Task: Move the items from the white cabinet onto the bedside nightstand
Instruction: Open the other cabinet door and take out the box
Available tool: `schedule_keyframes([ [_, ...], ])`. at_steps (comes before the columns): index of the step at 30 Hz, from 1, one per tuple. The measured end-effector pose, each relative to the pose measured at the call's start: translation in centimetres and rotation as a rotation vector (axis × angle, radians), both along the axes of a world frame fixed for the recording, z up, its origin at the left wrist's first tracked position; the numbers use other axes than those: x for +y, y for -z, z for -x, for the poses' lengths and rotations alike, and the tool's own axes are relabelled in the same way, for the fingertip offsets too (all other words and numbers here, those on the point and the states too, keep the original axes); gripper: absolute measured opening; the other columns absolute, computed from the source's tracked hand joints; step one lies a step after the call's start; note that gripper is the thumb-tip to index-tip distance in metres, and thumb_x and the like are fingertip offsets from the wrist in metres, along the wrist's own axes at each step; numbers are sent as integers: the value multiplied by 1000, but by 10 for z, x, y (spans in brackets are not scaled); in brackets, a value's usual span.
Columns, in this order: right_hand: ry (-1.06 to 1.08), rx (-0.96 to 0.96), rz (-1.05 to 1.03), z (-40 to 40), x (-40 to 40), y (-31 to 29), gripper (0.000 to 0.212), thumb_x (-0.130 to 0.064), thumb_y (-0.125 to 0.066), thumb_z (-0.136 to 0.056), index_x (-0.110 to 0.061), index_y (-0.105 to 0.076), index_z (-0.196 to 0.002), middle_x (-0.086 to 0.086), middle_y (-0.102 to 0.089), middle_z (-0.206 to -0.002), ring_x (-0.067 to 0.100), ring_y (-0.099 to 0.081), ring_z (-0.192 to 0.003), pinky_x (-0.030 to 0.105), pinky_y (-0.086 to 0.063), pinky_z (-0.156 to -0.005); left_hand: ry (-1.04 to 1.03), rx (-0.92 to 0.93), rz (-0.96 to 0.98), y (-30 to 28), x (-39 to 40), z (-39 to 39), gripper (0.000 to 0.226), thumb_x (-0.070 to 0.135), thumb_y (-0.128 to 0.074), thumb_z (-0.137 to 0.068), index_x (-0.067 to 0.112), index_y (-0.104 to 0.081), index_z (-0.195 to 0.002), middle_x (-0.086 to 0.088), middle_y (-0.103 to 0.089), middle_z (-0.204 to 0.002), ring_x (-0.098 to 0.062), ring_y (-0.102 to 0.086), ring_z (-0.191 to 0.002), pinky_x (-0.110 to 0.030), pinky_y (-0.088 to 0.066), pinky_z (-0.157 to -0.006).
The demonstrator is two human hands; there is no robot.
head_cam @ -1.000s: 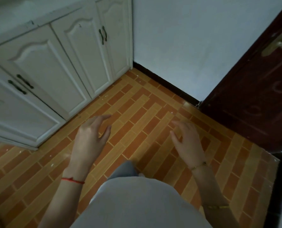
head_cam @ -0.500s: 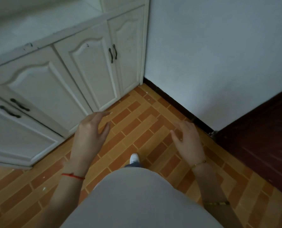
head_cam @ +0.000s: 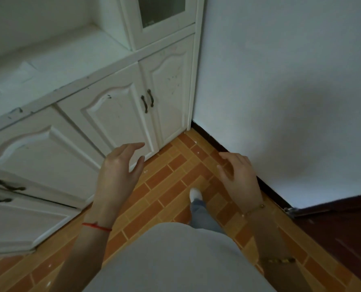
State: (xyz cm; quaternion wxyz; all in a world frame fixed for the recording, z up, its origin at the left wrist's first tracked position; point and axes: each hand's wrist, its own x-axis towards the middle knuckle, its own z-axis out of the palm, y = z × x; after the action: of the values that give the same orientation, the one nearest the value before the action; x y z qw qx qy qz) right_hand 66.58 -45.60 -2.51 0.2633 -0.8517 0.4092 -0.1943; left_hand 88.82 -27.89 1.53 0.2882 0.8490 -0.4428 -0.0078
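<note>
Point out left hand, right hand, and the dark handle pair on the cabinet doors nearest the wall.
left hand [head_cam: 116,175], head view, back of the hand.
right hand [head_cam: 239,178], head view, back of the hand.
door handles [head_cam: 147,101], head view, between the two dark pulls at the door seam.

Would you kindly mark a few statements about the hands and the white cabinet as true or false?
1. Both hands are empty. True: left hand and right hand hold nothing.
2. The white cabinet has a lower door standing open. False: all visible lower doors are shut.
3. A red string circles the left wrist. True.
4. The left hand grips a door handle. False: it hovers apart from it.
</note>
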Motion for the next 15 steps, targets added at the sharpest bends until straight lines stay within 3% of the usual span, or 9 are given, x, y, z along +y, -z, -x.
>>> schedule_keyframes([
  [4, -12, -24, 28, -40, -68, 5, 27, -19, -58, -92, -15, -61, -119, 1, -63, -115, 14, -51, -108, 29, -45, -90, -51, 10, 9, 3, -61, -28, 32, 16, -65, -93, 15, -65, -124, -4, -68, -119, -22, -65, -108, -31, -50, -93],
  [9, -108, -20, 73, -89, -162, -9, 30, -18, -57, -93, -13, -59, -122, 2, -62, -118, 18, -50, -112, 21, -32, -95, -116, -23, 56, -2, -143, -64, 32, 14, -66, -92, 14, -65, -124, -4, -69, -118, -25, -67, -102, -38, -53, -93],
  [15, -236, -32, 105, -140, -258, -29, 31, -19, -57, -94, -16, -58, -124, -1, -61, -118, 13, -47, -113, 17, -31, -94, -223, -26, 97, -13, -221, -91, 31, 14, -65, -92, 13, -65, -123, -6, -69, -115, -24, -66, -106, -37, -53, -92],
])
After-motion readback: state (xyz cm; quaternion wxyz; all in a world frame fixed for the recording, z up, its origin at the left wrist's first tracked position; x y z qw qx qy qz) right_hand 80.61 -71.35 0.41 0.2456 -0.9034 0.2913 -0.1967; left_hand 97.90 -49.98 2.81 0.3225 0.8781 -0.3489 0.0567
